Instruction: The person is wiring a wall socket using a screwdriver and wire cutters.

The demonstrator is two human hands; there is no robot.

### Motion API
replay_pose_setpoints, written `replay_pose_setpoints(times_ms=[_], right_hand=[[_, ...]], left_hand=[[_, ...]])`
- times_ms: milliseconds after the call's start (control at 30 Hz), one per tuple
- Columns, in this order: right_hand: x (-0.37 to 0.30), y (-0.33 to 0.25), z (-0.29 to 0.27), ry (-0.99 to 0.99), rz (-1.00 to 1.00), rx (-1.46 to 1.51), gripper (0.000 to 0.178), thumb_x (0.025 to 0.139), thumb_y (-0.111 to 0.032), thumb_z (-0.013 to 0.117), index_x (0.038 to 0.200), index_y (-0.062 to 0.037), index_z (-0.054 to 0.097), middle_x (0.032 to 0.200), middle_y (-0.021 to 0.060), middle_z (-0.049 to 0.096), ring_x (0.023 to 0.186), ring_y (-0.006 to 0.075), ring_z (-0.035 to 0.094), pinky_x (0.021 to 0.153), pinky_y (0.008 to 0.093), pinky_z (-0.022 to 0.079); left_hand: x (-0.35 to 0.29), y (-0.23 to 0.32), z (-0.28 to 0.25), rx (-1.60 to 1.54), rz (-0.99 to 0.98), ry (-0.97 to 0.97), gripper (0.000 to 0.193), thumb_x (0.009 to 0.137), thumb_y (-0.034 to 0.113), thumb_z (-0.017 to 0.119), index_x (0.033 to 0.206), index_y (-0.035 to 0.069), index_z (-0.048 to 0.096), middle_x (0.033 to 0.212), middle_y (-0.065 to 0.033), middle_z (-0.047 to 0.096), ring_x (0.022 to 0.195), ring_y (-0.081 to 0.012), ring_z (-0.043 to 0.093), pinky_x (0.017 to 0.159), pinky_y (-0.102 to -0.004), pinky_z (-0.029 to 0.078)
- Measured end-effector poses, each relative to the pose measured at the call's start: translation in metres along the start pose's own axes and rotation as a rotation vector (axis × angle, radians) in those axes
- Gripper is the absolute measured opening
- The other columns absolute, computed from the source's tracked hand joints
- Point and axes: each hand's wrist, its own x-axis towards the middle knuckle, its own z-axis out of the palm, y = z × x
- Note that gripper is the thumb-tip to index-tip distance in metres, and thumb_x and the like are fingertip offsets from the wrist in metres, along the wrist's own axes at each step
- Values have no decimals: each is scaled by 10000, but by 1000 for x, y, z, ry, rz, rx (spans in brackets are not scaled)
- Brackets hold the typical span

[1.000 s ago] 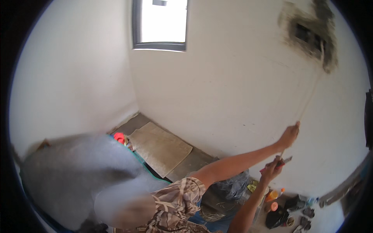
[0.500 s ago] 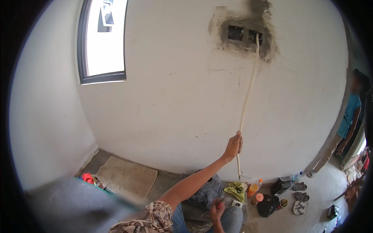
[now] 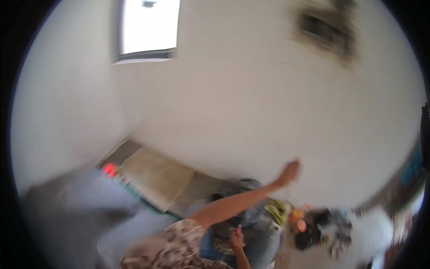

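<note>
My left hand (image 3: 289, 172) is reached out in front of the white wall, its fingers closed. Below it a pale cable (image 3: 287, 193) hangs, faint with blur; its upper length cannot be made out. The dark wall box opening (image 3: 322, 31) lies in a rough cement patch at the upper right. Low down, over my lap, my right hand (image 3: 236, 241) is closed around a small red object (image 3: 239, 229) whose kind is too blurred to tell.
A flat tan sheet (image 3: 156, 177) lies along the wall's foot. Near my knees are a yellow-green cloth (image 3: 278, 211), an orange bottle (image 3: 296, 215) and a black bag (image 3: 307, 237). A dark-framed window (image 3: 148, 27) is at upper left.
My view has swung, shifting the wall box up and right. The cable, earlier stretched from the box to my left hand, no longer shows above it. My right hand has lifted slightly, red object in it.
</note>
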Motion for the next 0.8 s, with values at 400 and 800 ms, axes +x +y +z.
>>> replay_pose_setpoints(times_ms=[400,800], right_hand=[[-10,-2,4,-75,59,-141,461,915,-448,593,1061,-33,455,843,187,599,810,311,613,721,418,458],[-9,4,14,-223,-22,-267,485,943,-493,515,1100,-34,537,970,219,631,900,380,639,763,459,478]], left_hand=[[-15,15,3,-162,45,-126,435,1048,478,329,846,104,424,624,40,281,525,-73,296,504,-247,320],[22,25,-10,266,-194,-194,497,1022,551,326,803,112,404,584,40,296,435,-65,272,409,-230,284]])
